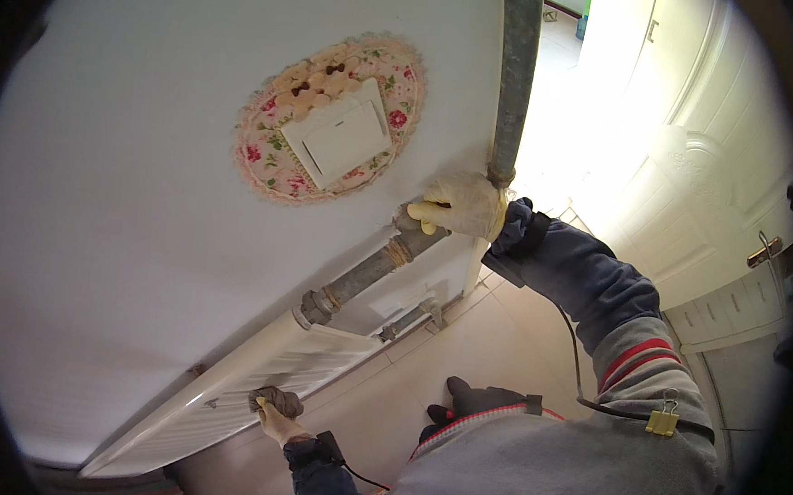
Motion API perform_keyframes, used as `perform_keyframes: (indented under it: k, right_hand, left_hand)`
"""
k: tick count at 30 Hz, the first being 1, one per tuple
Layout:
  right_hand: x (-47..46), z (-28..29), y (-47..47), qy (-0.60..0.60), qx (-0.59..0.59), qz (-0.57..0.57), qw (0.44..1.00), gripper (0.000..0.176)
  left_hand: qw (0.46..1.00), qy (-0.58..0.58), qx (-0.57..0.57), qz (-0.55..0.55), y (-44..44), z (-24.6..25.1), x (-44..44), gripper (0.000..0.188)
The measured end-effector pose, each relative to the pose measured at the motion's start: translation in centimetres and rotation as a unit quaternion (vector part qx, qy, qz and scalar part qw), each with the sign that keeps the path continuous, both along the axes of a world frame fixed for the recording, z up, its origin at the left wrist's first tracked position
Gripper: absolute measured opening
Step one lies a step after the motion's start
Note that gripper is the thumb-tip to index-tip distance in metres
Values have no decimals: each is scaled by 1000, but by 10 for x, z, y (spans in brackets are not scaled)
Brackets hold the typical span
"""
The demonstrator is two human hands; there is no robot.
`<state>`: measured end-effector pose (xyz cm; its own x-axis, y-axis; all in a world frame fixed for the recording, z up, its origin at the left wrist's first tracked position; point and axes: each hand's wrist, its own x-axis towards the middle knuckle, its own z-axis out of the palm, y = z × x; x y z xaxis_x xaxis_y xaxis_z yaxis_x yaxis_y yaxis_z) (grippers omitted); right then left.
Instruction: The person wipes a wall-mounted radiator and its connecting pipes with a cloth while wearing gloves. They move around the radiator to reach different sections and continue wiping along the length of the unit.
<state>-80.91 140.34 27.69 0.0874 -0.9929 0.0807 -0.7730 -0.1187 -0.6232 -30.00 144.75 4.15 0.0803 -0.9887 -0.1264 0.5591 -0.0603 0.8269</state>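
Note:
My left hand (278,423), in a pale glove, grips a bunched dark grey-brown cloth (279,399) in front of the white radiator (261,348). Higher up, my right hand (464,204) wears a whitish glove with a yellow cuff. Its fingers curl over the grey metal pipe (368,273) near its bend by the wall. Fibrous wrapping shows at the pipe's joints. A fitting (311,308) joins this pipe to the radiator's upper corner. My right palm is hidden, so its full contact with the pipe cannot be seen.
A vertical grey pipe (517,85) rises beyond my right hand. On the wall, a white switch (339,135) sits in a floral fabric surround (256,147). A lower pipe (409,320) runs near the tiled floor (499,342). A white door (707,178) stands at the right.

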Motion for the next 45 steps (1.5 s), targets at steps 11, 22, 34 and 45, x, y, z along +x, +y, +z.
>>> perform_keyframes:
  k: [11, 22, 34, 45]
  right_hand:
    - [-3, -20, 3, -67, -23, -14, 997, 39]
    - [58, -14, 21, -17, -219, 119, 968, 17]
    - [159, -13, -5, -97, -9, 72, 993, 35]
    - [169, -19, -3, -175, -36, 30, 983, 32]
  left_hand:
    - [971, -129, 195, 45, 22, 12, -20, 25]
    - [931, -28, 196, 307, -13, -36, 42, 21]
    - [901, -69, 296, 309, -17, -71, 79, 34]
    - [927, -130, 88, 340, 7, 30, 52, 48]
